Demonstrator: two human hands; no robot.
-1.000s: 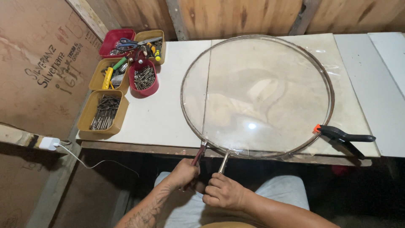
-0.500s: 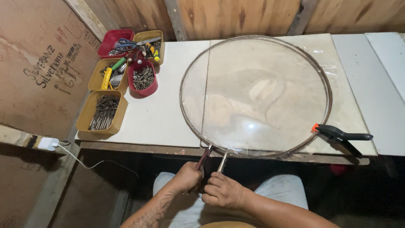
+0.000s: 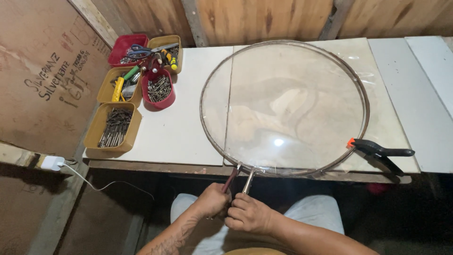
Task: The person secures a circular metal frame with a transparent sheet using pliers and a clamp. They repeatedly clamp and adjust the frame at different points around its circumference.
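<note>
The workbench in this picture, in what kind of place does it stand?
Probably a small home workshop. The white workbench stands against bare wooden walls; yellow and red bins hold nails and hand tools; a spring clamp pins a large metal hoop covered with clear film to the bench edge.

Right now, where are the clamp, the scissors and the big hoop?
clamp point(image 3: 380, 152), head view, on its black handle.
scissors point(image 3: 141, 48), head view, on the blue handles over the red tray.
hoop point(image 3: 202, 115), head view, on the left rim.
</note>
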